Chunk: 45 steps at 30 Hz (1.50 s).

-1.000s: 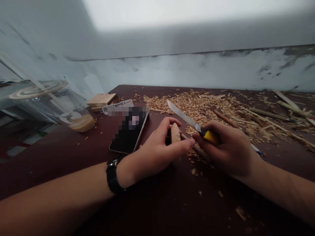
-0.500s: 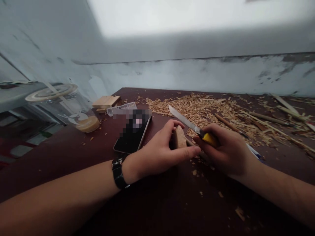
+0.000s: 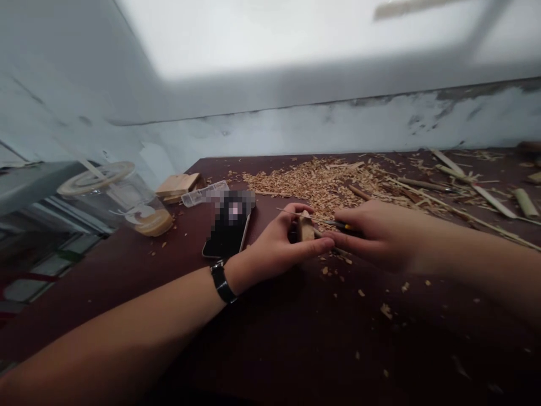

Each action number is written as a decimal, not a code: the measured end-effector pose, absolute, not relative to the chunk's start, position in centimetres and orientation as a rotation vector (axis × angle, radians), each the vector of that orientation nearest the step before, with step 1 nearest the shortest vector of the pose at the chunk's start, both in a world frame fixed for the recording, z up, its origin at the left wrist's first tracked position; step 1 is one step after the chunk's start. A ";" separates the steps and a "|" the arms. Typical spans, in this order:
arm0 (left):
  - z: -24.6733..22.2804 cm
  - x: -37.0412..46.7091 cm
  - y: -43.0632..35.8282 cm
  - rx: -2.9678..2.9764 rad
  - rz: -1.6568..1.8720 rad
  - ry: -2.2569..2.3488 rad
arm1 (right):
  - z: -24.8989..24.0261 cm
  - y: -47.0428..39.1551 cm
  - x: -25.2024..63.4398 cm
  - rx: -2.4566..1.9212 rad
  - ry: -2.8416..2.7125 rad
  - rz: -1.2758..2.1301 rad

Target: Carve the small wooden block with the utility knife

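Observation:
My left hand (image 3: 270, 248), with a black watch strap (image 3: 223, 282) at its wrist, is closed around a small pale piece of wood (image 3: 307, 230) with a rounded end. A thin stick-like part runs from the wood toward my right hand (image 3: 372, 232). That hand grips a craft knife (image 3: 327, 222) with a yellow and black handle, mostly hidden by the fingers. The blade points left and lies across the top of the wood, seen nearly edge-on. Whether it bites into the wood I cannot tell.
Wood shavings (image 3: 296, 183) are heaped on the dark red table (image 3: 253, 327), with strips and sticks (image 3: 426, 184) to the right. Left stand a phone (image 3: 224, 237), a clear plastic case (image 3: 205, 193), wooden blocks (image 3: 177, 185) and a drink cup (image 3: 147, 217). A wall (image 3: 296, 132) closes the back.
The knife has come down and left, from raised above the wood to lying across it. My right hand has turned flatter. The whole view has shifted slightly.

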State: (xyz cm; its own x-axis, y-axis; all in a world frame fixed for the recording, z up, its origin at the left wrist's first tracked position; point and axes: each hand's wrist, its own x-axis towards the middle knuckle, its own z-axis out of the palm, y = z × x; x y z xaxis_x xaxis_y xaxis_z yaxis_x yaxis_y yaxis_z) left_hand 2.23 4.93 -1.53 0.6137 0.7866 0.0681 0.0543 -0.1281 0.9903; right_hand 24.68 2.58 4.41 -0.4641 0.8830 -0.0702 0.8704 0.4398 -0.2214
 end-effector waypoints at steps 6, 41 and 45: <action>-0.9 2.4 4.3 1.658 0.662 0.692 | 4.7 1.6 24.2 -1.711 -2.698 0.049; -1.0 3.5 1.1 1.362 0.910 0.849 | 4.1 2.4 21.6 -1.605 -2.751 0.090; -0.7 3.4 1.0 1.326 0.898 0.901 | 4.5 1.8 21.5 -1.641 -2.735 0.063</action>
State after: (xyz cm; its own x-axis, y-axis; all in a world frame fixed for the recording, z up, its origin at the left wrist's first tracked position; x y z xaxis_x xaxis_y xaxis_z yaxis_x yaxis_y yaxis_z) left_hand 3.43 0.99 -0.68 0.3943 0.9186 -0.0272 -0.0246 0.0401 0.9989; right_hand 21.51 1.79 4.50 -0.4696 0.8807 -0.0620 0.8826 0.4700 -0.0089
